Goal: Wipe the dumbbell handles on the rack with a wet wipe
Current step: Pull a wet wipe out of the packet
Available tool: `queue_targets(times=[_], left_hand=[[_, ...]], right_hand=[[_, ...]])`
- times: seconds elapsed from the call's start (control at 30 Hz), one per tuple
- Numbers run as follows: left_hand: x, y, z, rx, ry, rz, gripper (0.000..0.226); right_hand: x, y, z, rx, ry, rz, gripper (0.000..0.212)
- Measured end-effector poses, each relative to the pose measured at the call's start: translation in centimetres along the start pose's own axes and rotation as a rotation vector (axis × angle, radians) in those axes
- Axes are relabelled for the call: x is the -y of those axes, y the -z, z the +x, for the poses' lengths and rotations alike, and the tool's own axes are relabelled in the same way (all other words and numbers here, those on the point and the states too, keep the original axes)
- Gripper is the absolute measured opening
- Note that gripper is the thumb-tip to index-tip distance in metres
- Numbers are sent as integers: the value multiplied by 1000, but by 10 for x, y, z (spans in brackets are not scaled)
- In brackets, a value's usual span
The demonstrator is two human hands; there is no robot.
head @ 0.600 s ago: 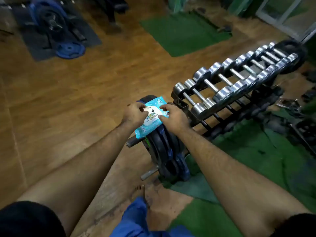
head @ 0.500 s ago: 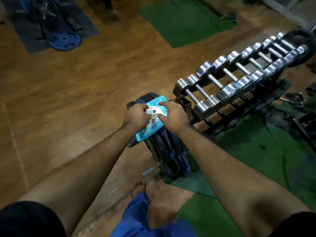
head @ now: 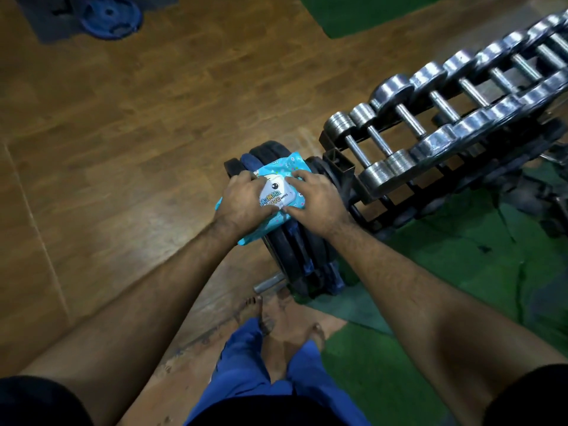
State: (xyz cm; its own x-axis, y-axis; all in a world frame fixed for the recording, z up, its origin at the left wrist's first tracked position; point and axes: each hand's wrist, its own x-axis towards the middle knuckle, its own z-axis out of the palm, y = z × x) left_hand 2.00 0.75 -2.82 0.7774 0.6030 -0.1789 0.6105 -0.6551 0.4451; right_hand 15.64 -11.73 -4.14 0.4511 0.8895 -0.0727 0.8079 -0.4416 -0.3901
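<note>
A light-blue wet wipe pack (head: 278, 192) with a white lid lies on top of a stack of upright black weight plates (head: 295, 253). My left hand (head: 244, 201) grips the pack's left side, fingers curled over it. My right hand (head: 316, 202) holds the right side, its thumb and fingertips pinching at the white lid's edges. To the right, a sloping black rack (head: 347, 170) carries a row of chrome dumbbells (head: 412, 121) with bare metal handles. Neither hand touches the dumbbells.
Wooden floor (head: 138, 133) spreads to the left. Green mats (head: 461, 259) lie under and beside the rack. A blue weight plate (head: 112, 18) sits on a dark mat at top left. A metal bar end (head: 267, 284) sticks out below the plates, near my bare feet (head: 276, 318).
The view has tilted down and moved closer. My right thumb has shifted to the lid's lower edge; both hands stay on the pack over the plates.
</note>
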Motion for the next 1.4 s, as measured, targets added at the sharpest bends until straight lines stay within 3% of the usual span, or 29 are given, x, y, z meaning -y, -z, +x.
queue_targets(times=[0.13, 0.37, 0.77, 0.97, 1.07, 1.2, 1.4], left_hand=[[2, -2, -7, 24, -70, 83, 65], [3, -18, -17, -58, -120, 203, 49], [1, -9, -20, -126, -241, 212, 52], [-1, 6, -18, -91, -147, -19, 46], [4, 14, -7, -115, 45, -214, 36], [13, 16, 13, -235, 267, -304, 40], [12, 8, 24, -350, 402, -369, 26]], right_hand=[[-3, -2, 0, -30, 18, 49, 64], [-9, -9, -2, -75, 7, 216, 61], [-14, -4, 4, 26, -127, 433, 61], [-8, -2, 1, 34, -164, 434, 65], [-3, -3, 7, -14, -204, 445, 47], [7, -7, 10, -104, -200, 281, 28], [10, -10, 8, -79, -101, 160, 42]])
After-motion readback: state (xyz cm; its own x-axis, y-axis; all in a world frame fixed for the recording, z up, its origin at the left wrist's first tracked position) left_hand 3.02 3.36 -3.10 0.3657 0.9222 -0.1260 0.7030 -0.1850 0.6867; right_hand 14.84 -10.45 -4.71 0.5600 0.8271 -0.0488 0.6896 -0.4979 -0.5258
